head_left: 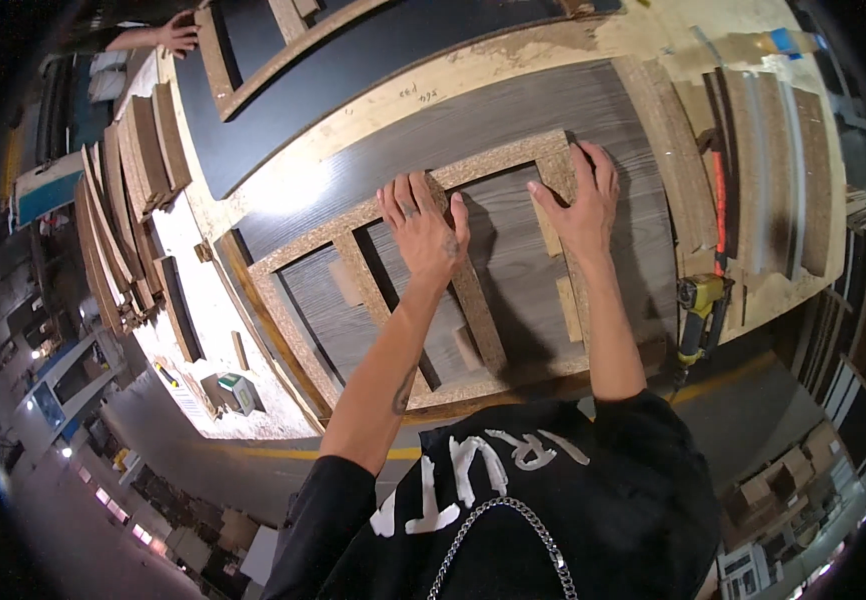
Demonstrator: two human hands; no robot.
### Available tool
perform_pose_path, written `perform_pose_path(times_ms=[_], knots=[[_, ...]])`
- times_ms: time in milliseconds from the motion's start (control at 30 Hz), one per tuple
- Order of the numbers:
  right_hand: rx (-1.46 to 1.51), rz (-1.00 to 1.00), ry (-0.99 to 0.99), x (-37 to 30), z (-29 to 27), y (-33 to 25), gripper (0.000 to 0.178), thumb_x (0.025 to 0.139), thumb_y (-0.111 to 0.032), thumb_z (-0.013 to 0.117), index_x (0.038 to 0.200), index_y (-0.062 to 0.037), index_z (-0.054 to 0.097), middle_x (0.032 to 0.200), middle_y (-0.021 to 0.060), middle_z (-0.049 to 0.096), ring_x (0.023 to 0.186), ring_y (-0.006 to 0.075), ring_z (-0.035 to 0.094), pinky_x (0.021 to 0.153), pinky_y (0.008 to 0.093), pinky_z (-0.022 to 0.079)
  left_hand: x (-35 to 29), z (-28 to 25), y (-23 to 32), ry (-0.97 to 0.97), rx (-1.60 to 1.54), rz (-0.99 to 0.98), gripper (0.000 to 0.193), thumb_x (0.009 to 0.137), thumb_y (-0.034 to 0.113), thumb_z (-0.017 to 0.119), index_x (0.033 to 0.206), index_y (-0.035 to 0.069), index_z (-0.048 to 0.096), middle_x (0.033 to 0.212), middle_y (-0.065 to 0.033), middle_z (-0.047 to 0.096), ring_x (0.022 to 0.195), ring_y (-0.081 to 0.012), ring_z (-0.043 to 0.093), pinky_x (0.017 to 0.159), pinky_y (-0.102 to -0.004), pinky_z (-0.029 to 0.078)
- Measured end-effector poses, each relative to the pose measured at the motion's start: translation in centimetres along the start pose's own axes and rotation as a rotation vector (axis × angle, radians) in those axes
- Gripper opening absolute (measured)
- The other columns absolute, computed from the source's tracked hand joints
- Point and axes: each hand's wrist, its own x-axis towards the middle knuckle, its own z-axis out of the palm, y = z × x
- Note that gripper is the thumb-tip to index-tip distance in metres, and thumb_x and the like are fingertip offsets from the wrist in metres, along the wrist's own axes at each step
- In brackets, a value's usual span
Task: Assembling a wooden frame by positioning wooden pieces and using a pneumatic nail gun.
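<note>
Dim grey floor (223, 482) with a yellow line (288, 453), cardboard boxes (785, 472) lower right, bright lights (113, 504) lower left

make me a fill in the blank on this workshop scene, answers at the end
Of the left hand and right hand on the wooden frame, the ____ is nearer the yellow-and-black tool.
Another person's hand shows in the picture's upper ____ part.
The shirt is ____ with white lettering.
Missing words: right; left; black.

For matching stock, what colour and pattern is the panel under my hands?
The panel is greyish wood grain, best seen in the head view.
</note>
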Motion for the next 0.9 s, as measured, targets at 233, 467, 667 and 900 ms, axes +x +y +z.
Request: perform_pose_path(times_ms=[233, 467, 667, 900], knots=[[0.053, 0.029, -0.027, 0.4, 0.0, 0.2, 0.072, 0.077, -0.044, 0.078, 0.127, 0.0002, 0.053, 0.136, 0.0144, 0.042, 0.13, 0.034, 0.035, 0.108, 0.0508, 0.028, 0.2, 0.5, -0.5, 0.03, -0.019, 0.034, 0.054, 0.089, 0.029, 0.058, 0.131, -0.001, 0.04, 0.129, -0.021, 0.039, 0.126, -0.041, 0.032, 0.109, -0.0557, 0.023], [0.051, -0.01, 0.005, 0.5, 0.4, 0.8, 0.072, 0.077, -0.046, 0.077, 0.127, -0.0014, 0.053, 0.134, 0.0132, 0.044, 0.131, 0.0332, 0.036, 0.108, 0.0519, 0.028, 0.2, 0.3, -0.2, -0.037, -0.005, 0.012, 0.056, 0.089, 0.028, 0.058, 0.132, -0.001, 0.037, 0.129, -0.0209, 0.037, 0.127, -0.0408, 0.029, 0.11, -0.056, 0.021], [0.025, 0.0, -0.005, 0.4, 0.6, 0.5, 0.072, 0.075, -0.046, 0.078, 0.127, -0.0014, 0.054, 0.135, 0.0114, 0.045, 0.132, 0.032, 0.036, 0.108, 0.052, 0.026, 0.1, 0.4, -0.5, -0.016, 0.013, 0.02, 0.058, 0.087, 0.026, 0.059, 0.134, 0.0, 0.036, 0.13, -0.0199, 0.036, 0.128, -0.0402, 0.028, 0.11, -0.0566, 0.02], [0.039, -0.002, 0.006, 0.2, 0.6, 0.8, 0.073, 0.074, -0.046, 0.079, 0.126, -0.0002, 0.055, 0.136, 0.0104, 0.045, 0.133, 0.0309, 0.036, 0.11, 0.051, 0.025, 0.3, 0.1, -0.1, 0.035, 0.0, 0.054, 0.052, 0.081, 0.021, 0.063, 0.131, 0.015, 0.048, 0.121, -0.0159, 0.039, 0.122, -0.0377, 0.034, 0.112, -0.0567, 0.019]])
